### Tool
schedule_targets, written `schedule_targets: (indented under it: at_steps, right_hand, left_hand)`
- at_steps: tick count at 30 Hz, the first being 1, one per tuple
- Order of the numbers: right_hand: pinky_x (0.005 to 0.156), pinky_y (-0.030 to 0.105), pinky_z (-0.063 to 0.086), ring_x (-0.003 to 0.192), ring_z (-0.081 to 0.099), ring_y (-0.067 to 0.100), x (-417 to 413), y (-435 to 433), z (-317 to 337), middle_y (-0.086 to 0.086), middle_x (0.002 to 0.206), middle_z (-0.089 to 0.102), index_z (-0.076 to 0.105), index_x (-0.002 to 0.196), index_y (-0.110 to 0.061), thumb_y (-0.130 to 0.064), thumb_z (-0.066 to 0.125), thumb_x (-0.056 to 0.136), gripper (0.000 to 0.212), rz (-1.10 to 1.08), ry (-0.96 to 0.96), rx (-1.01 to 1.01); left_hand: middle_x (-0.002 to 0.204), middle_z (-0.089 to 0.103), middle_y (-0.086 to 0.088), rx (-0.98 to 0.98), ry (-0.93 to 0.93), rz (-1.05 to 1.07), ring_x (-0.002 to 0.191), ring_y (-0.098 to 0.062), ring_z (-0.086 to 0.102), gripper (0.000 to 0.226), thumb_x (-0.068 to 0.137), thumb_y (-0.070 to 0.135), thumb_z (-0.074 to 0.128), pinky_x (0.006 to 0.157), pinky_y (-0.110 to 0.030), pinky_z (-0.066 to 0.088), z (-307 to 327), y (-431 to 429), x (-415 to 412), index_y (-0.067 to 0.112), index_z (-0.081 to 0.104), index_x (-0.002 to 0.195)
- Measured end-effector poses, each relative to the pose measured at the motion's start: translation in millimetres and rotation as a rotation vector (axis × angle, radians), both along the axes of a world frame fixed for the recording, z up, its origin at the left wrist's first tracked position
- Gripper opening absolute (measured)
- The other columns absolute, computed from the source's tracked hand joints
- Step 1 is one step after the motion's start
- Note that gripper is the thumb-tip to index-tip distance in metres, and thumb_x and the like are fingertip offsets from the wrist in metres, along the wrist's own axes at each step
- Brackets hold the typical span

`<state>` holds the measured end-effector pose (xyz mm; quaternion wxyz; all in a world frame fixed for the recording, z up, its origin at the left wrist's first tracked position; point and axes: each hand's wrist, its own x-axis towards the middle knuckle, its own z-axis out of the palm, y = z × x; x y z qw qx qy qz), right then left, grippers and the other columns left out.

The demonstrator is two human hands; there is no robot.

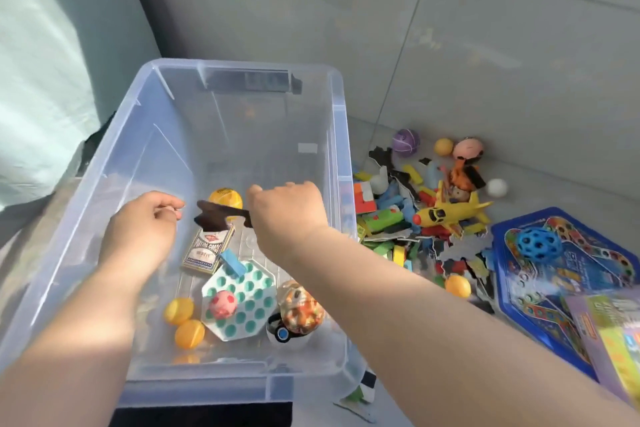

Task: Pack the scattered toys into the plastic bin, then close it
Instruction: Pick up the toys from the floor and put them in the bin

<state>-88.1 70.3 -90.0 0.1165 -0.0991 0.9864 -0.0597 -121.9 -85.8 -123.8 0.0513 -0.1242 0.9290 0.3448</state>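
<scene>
The clear plastic bin (339, 149) stands open on the floor with both my hands over it. My right hand (287, 215) pinches a flat dark puzzle piece (216, 217) above the bin's middle. My left hand (142, 229) hovers beside it with fingers curled and nothing in it. Inside the bin lie a card deck (204, 250), a white and teal octagon board (249, 302), a pink ball (223, 304), yellow balls (178, 310), a blue block (231, 262) and a patterned ball (299, 308).
A heap of blocks, puzzle pieces, balls and a yellow toy plane (450, 215) lies on the floor right of the bin. A blue game board (554, 291) with a blue holed ball (538, 244) lies further right. Wall behind, curtain at left.
</scene>
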Motion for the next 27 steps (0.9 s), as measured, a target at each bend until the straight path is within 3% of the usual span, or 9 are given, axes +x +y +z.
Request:
schedule_targets:
  at_steps: [5,7,10,12,14,18,22,24,27]
  right_hand:
    - [0.091,0.032,0.033,0.12,0.043,0.027,7.1,18.6,-3.2,0.007,0.124,0.055,0.048,0.124,-0.011,-0.024,0.047,0.092,0.034,-0.025,0.002,-0.091]
    - [0.093,0.034,0.036,0.118,0.047,0.028,22.7,47.0,7.4,0.008,0.123,0.058,0.053,0.123,-0.011,-0.019,0.048,0.09,0.034,-0.027,0.15,-0.277]
    - [0.084,0.032,0.046,0.102,0.059,0.031,54.7,104.7,1.2,0.009,0.107,0.067,0.063,0.106,-0.006,-0.011,0.049,0.083,0.028,-0.213,0.527,-0.421]
    - [0.095,0.028,0.039,0.12,0.047,0.025,74.3,146.5,-21.0,0.006,0.127,0.056,0.054,0.123,-0.011,-0.013,0.049,0.089,0.034,-0.438,0.326,-0.382]
    - [0.106,0.032,0.03,0.135,0.026,0.022,95.8,177.9,-52.4,0.002,0.147,0.033,0.035,0.139,-0.02,-0.021,0.052,0.09,0.051,-0.583,-0.037,-0.309]
    - [0.114,0.037,0.021,0.142,0.011,0.025,128.1,184.0,-105.0,0.001,0.157,0.004,0.007,0.147,-0.031,-0.037,0.063,0.083,0.086,-0.508,-0.312,-0.258]
    - [0.114,0.04,0.02,0.143,0.006,0.031,131.9,182.3,-127.5,0.002,0.157,-0.008,-0.006,0.145,-0.038,-0.036,0.067,0.08,0.098,-0.568,-0.372,-0.352]
    - [0.112,0.038,0.027,0.143,0.006,0.029,126.5,183.3,-131.8,0.002,0.157,-0.011,-0.007,0.145,-0.039,-0.036,0.066,0.08,0.098,-0.542,-0.315,-0.35]
    - [0.108,0.041,0.035,0.144,0.003,0.029,113.1,181.6,-137.7,0.002,0.157,-0.015,-0.008,0.144,-0.041,-0.037,0.065,0.081,0.096,-0.436,-0.257,-0.314]
  left_hand:
    - [0.097,0.061,-0.011,-0.039,0.02,-0.143,0.088,-0.022,0.049,0.02,0.09,0.009,0.049,0.082,-0.029,0.035,10.5,20.9,11.6,0.011,0.065,0.102]
    - [0.091,0.063,-0.008,-0.03,0.057,-0.258,0.081,-0.019,0.052,0.017,0.089,0.011,0.053,0.076,-0.022,0.036,20.6,33.3,19.5,0.019,0.067,0.088]
    - [0.071,0.065,0.01,0.04,0.086,-0.509,0.07,0.004,0.059,0.042,0.084,0.013,0.059,0.062,0.004,0.035,45.8,62.4,38.9,0.045,0.059,0.058]
    - [0.069,0.065,0.013,0.049,0.075,-0.699,0.073,0.02,0.052,0.024,0.079,0.034,0.058,0.064,0.005,0.035,64.4,92.4,55.3,0.047,0.055,0.059]
    - [0.072,0.062,0.018,0.0,0.057,-0.905,0.081,0.016,0.051,0.019,0.074,0.051,0.044,0.065,-0.002,0.037,74.9,127.5,70.5,0.042,0.06,0.069]
    - [0.108,0.056,0.011,-0.421,-0.081,-1.206,0.106,-0.009,0.05,0.026,0.09,0.032,0.047,0.083,-0.026,0.042,50.9,206.7,89.1,0.027,0.058,0.112]
    - [0.139,0.034,-0.008,-0.876,-0.364,-1.12,0.13,-0.03,0.033,0.062,0.083,0.023,0.063,0.098,-0.043,0.043,-12.1,246.0,84.5,0.015,0.032,0.136]
    - [0.147,0.019,-0.011,-0.843,-0.502,-0.902,0.135,-0.035,0.024,0.079,0.079,0.019,0.069,0.103,-0.051,0.04,-36.4,242.9,76.6,0.016,0.021,0.142]
    - [0.151,0.009,-0.009,-0.72,-0.648,-0.751,0.138,-0.036,0.02,0.099,0.076,0.025,0.073,0.105,-0.047,0.04,-58.9,238.4,71.1,0.02,0.004,0.147]
